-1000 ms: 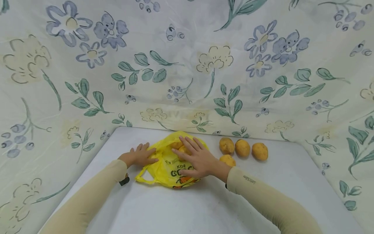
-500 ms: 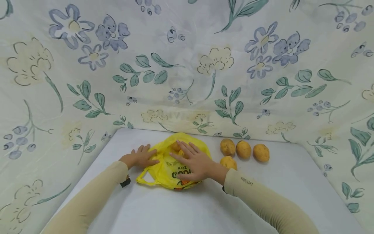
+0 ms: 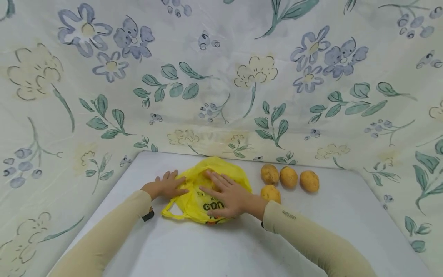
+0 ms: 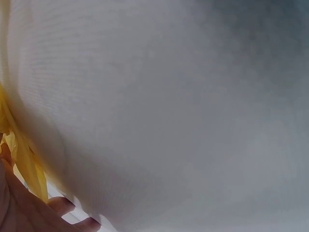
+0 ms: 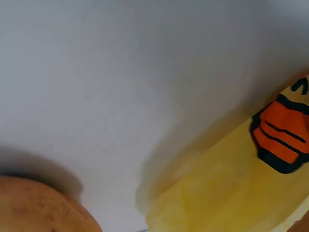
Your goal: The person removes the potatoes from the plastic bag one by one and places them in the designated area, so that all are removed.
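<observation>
A yellow plastic bag (image 3: 194, 202) with dark lettering lies on the white table (image 3: 242, 246), bulging over something round inside. My left hand (image 3: 167, 185) lies flat on the bag's left edge with fingers straight. Flat on top of the bag, fingers spread, rests my right hand (image 3: 225, 194). The left wrist view shows a strip of the yellow bag (image 4: 21, 159) beside my fingers (image 4: 63, 205). An orange print on the bag (image 5: 282, 133) fills the right of the right wrist view, and a potato (image 5: 43, 208) sits at its lower left.
Several loose potatoes (image 3: 288, 177) lie on the table to the right of the bag, one of them (image 3: 270, 192) just behind my right wrist. A floral cloth (image 3: 221, 77) hangs around the table on three sides.
My right hand has slid a little left and towards me across the top of the bag, flattening it. The left hand has barely moved.
</observation>
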`<state>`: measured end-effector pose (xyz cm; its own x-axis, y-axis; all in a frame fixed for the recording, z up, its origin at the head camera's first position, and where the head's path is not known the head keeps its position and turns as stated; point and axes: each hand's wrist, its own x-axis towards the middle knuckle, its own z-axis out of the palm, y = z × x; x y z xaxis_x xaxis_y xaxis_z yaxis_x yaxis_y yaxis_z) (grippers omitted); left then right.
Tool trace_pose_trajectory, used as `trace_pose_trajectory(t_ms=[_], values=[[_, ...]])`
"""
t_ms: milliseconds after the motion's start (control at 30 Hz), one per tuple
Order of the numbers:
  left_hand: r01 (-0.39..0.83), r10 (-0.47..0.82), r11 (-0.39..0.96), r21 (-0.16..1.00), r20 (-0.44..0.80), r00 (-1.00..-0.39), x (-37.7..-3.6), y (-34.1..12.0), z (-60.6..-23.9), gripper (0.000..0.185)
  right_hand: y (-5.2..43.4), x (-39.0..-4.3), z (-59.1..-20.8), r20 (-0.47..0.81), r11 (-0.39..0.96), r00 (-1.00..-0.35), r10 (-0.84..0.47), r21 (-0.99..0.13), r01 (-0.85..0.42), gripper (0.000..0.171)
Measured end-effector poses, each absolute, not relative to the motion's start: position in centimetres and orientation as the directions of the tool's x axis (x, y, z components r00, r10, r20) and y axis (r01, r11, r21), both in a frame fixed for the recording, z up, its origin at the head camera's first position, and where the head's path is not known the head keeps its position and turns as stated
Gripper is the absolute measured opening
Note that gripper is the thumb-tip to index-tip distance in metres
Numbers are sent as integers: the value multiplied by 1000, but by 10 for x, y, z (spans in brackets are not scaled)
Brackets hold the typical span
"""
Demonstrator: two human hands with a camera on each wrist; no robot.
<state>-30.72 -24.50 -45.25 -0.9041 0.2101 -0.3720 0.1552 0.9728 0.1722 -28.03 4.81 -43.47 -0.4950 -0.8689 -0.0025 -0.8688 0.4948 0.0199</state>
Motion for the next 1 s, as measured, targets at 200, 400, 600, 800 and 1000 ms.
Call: trace_pose_trajectory(t_ms=[200, 400, 600, 800, 1000], values=[[155, 218, 969, 194, -370, -903, -306, -244, -450, 74, 50, -289, -434, -38, 571, -571, -820, 10, -821, 76], [155, 218, 969, 192, -372, -902, -305, -243, -450, 73, 53, -293, -434, -95, 629, -624, -776, -32, -777, 79], [158, 221, 969, 192, -372, -902, -306, -244, -451, 71, 53, -298, -436, -97, 661, -656, -749, -40, -749, 79], [160, 218, 970, 182, -373, -902, -307, -246, -453, 72, 51, -302, -435, -114, 676, -669, -735, -35, -736, 80], [167, 226, 969, 182, -377, -898, -309, -244, -452, 72, 52, -305, -434, -124, 699, -689, -714, -75, -711, 80]])
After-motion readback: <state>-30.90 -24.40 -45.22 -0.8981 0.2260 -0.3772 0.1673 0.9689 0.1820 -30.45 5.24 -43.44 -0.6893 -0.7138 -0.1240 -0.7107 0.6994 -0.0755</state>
